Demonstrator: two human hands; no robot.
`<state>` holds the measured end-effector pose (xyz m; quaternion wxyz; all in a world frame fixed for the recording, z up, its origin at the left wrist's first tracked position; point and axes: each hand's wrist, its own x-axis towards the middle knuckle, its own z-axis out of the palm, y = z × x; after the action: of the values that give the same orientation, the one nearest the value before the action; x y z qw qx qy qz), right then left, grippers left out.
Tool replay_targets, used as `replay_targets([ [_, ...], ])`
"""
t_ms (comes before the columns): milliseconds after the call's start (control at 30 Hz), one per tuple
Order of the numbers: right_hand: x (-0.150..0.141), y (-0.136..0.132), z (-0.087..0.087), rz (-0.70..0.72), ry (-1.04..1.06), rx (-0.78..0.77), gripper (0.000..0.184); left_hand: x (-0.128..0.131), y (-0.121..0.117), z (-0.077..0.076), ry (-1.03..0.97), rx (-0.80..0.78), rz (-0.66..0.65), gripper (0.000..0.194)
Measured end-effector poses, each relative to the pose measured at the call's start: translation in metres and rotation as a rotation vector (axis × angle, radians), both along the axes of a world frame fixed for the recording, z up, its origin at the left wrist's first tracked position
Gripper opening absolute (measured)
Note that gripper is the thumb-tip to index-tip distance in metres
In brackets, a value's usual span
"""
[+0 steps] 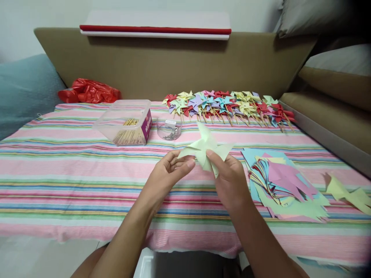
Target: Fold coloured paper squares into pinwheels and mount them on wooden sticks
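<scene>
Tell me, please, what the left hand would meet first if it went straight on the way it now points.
Probably the pale green paper pinwheel, just beyond the left hand; whether they already touch is unclear.

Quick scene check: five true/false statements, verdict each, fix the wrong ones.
1. The right hand holds a pale green paper pinwheel. True.
2. The clear plastic box is empty. False: wooden sticks are in it.
3. Small metal pieces lie in the round container. True.
4. The pinwheels on sticks at the back are all red. False: yellow, blue, purple and green ones show too.
5. The red plastic bag lies back left in the picture. True.
</scene>
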<state>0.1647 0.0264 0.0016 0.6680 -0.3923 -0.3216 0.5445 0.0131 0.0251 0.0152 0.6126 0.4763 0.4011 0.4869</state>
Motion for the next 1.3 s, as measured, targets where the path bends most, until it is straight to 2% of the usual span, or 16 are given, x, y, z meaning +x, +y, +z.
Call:
replay_targets([
  [67,-0.009,-0.003,0.003,-0.012,0.113,0.005,0.026,0.005,-0.001,-0.003,-0.012,-0.004,-0.020,0.041],
  [133,-0.018,-0.007,0.005,0.005,0.182,-0.018,0.024,0.013,-0.004,-0.008,-0.058,0.026,0.015,0.039],
  [233,-0.030,-0.012,0.007,0.021,0.274,-0.034,0.019,0.026,-0.007,-0.013,-0.164,0.076,0.148,0.028],
  [333,-0.038,-0.016,0.007,0.021,0.324,-0.035,0.015,0.034,-0.009,-0.015,-0.189,0.089,0.255,0.018],
  [600,-0.040,-0.016,0.000,0.031,0.208,-0.095,0.020,0.033,-0.009,-0.011,-0.122,0.044,0.330,0.021],
  [767,-0.034,-0.013,0.000,0.083,0.077,-0.096,0.030,0.030,-0.006,-0.010,-0.221,-0.016,0.351,0.020],
  [833,-0.027,-0.011,-0.002,0.043,-0.010,-0.019,0.030,0.028,-0.005,-0.009,-0.270,-0.052,0.357,0.022],
  [900,-0.016,-0.008,-0.004,-0.062,-0.185,0.117,0.030,0.026,-0.003,-0.009,-0.301,-0.087,0.365,0.024],
  [1000,0.002,-0.005,-0.005,-0.180,-0.623,0.375,0.039,0.022,-0.002,-0.009,-0.330,-0.112,0.368,0.024],
  [1067,0.011,-0.005,-0.003,-0.190,-0.924,0.513,0.032,0.020,-0.002,-0.009,-0.343,-0.110,0.368,0.023],
  [1133,0.015,-0.007,-0.001,-0.170,-1.125,0.593,0.021,0.018,-0.001,-0.010,-0.349,-0.113,0.371,0.023],
  [1200,0.016,-0.009,0.001,-0.140,-1.190,0.627,0.013,0.017,0.000,-0.009,-0.346,-0.111,0.373,0.023],
  [1300,0.014,-0.010,0.002,-0.112,-1.163,0.614,0.006,0.016,0.000,-0.008,-0.313,-0.085,0.374,0.023],
])
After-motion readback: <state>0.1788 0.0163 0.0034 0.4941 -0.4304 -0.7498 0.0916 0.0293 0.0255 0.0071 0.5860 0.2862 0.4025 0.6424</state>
